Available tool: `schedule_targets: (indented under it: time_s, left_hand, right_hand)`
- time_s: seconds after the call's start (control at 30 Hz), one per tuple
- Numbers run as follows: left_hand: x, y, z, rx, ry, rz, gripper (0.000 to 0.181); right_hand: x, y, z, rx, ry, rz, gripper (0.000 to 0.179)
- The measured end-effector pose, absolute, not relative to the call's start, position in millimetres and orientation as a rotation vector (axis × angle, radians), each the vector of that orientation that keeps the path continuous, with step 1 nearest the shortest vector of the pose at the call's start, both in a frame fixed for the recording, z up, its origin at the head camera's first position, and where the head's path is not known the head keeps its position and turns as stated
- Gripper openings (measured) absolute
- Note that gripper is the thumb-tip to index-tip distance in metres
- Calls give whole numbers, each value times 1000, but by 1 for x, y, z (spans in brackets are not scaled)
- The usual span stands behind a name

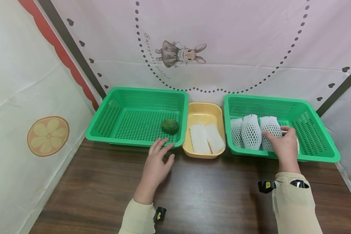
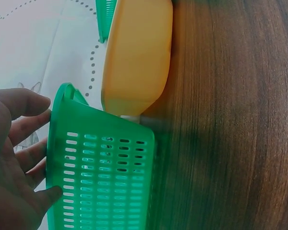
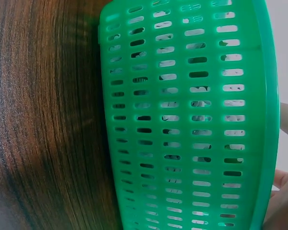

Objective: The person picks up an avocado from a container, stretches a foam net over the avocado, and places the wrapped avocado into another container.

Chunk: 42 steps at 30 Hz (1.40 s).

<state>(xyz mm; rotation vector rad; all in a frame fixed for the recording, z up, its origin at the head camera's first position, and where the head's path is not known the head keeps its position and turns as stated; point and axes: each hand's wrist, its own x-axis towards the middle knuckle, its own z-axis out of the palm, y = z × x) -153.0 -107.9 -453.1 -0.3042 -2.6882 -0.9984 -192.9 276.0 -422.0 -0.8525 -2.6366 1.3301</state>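
Inside the right green basket (image 1: 324,136), several white foam fruit nets stand in a row, among them a bulging one (image 1: 251,132) at the middle. My right hand (image 1: 286,146) reaches over the front rim and grips a filled foam net (image 1: 270,125), thumb on its left side and fingers at its right. What the net holds is hidden. A dark green avocado (image 1: 170,126) lies in the right part of the left green basket (image 1: 134,143). At that basket's front rim is my left hand (image 1: 156,165), its fingers loosely spread, holding nothing.
Between the baskets stands a yellow tray (image 1: 204,108) with two flat foam nets (image 1: 200,139) in it. All stand on a dark wooden table (image 1: 210,195), against a printed cloth (image 1: 222,32) at the back.
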Motion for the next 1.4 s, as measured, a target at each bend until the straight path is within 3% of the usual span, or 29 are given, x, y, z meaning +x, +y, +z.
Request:
schedule_targets:
  time_s: [0.53, 0.9, 1.03, 1.2, 1.4]
  left_hand:
    - [-156, -106, -448, -308, -2685, -981, 34]
    - [-158, -116, -431, -389, -2796, -818, 33]
    - [-180, -122, -398, -367, -2708, -851, 32]
    - [-229, -136, -352, -273, -2760, -894, 39]
    - [-288, -144, -354, -198, -3045, -888, 48]
  right_hand:
    - [-190, 276, -416, -875, -2452, 1364, 62]
    - [-164, 239, -416, -593, -2122, 1378, 31]
    - [-157, 222, -413, -452, -2053, 1385, 24]
    - [-143, 202, -414, -430, -1967, 1529, 18]
    - [-125, 170, -407, -408, -1916, 1686, 16]
